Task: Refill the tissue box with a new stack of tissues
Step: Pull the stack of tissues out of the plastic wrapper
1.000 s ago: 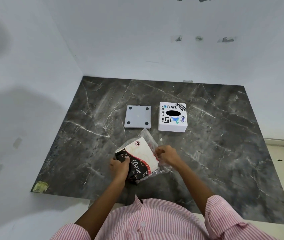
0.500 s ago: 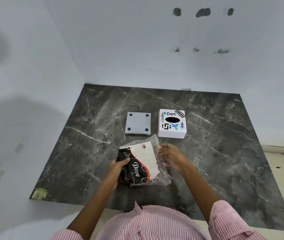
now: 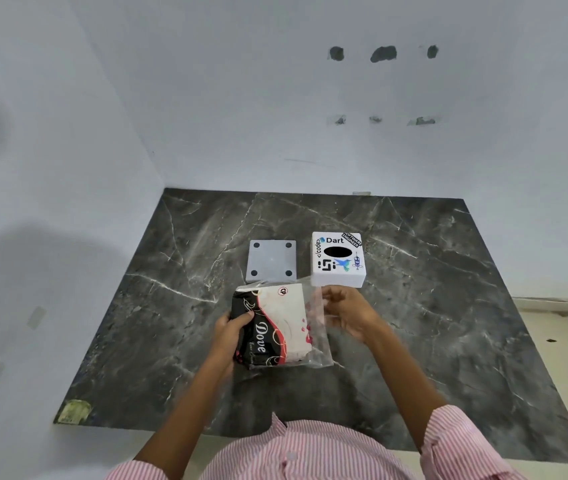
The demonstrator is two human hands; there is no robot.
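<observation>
The left hand point(image 3: 232, 329) has its grip clamped round the dark end of the Dove tissue pack point(image 3: 270, 325), thumb on top, while the right hand point(image 3: 346, 311) pinches the loose clear plastic wrapper point(image 3: 317, 332) at the pack's open side, both held just above the middle of the tabletop point(image 3: 448, 306). I reckon the thin, crinkly film could slip or tear unevenly, dragging the soft stack out crooked. Beyond the hands, toward the back edge, the white cube tissue box point(image 3: 338, 259) sits with its dark oval slot up and stickers on top; beside it lies the flat grey square base plate point(image 3: 272, 259) with four dark dots. The slab is dark, glossy, veined marble
</observation>
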